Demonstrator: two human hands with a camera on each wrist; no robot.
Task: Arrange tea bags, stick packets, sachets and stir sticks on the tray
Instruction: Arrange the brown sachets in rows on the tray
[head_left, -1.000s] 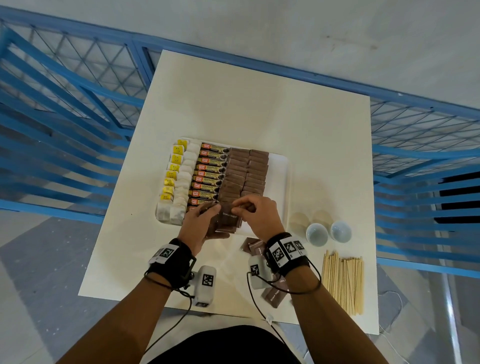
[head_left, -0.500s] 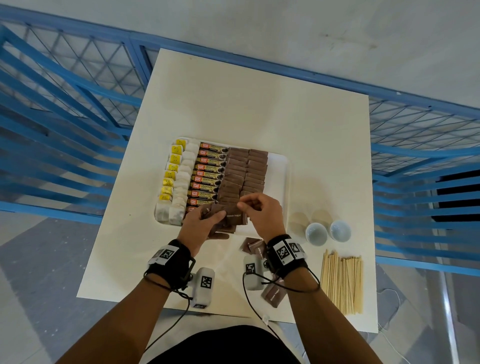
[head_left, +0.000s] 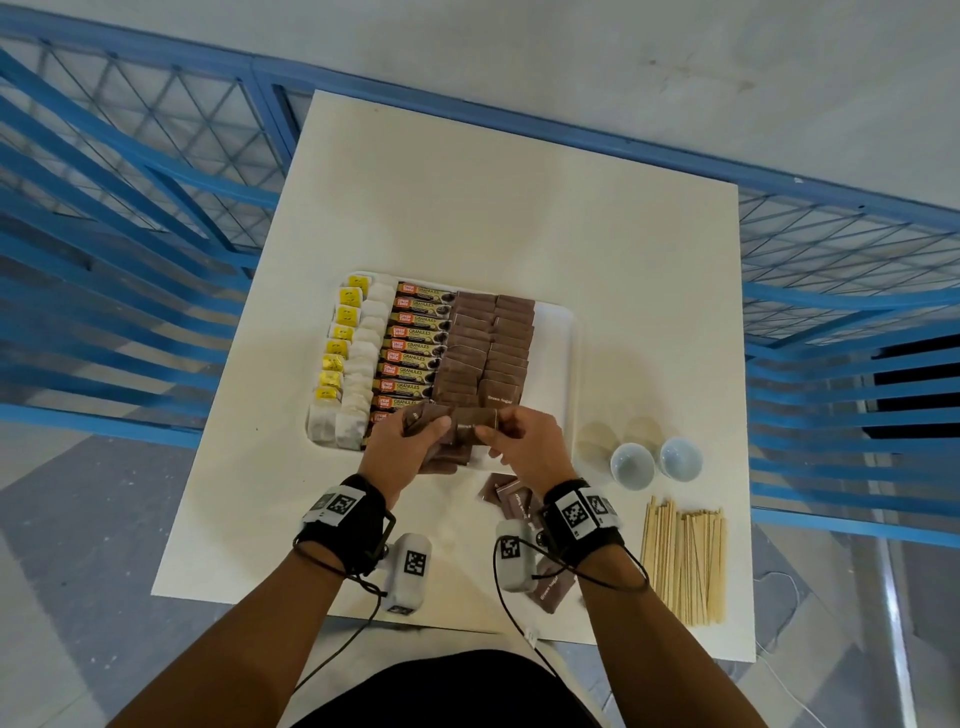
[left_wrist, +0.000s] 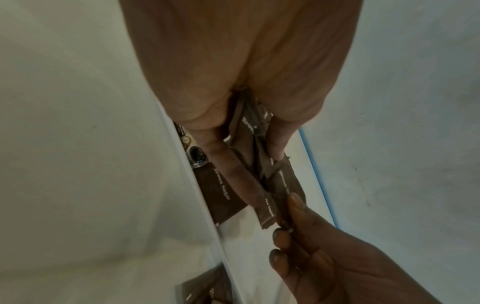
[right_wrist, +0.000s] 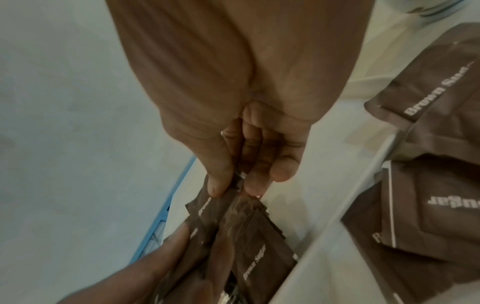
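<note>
Tray (head_left: 558, 332): tea bags (head_left: 363, 358), stick packets (head_left: 415, 343), most sachets (head_left: 488, 343) arranged. Left hand (head_left: 400, 447) gripped a sachet stack (head_left: 467, 423); right hand (head_left: 524, 441) pinched one. Stir sticks (head_left: 683, 564), loose sachets (head_left: 511, 499) remained on table (head_left: 467, 208).

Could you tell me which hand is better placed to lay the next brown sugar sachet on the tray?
Right hand: it pinches one sachet off the stack gripped by the left hand.
</note>
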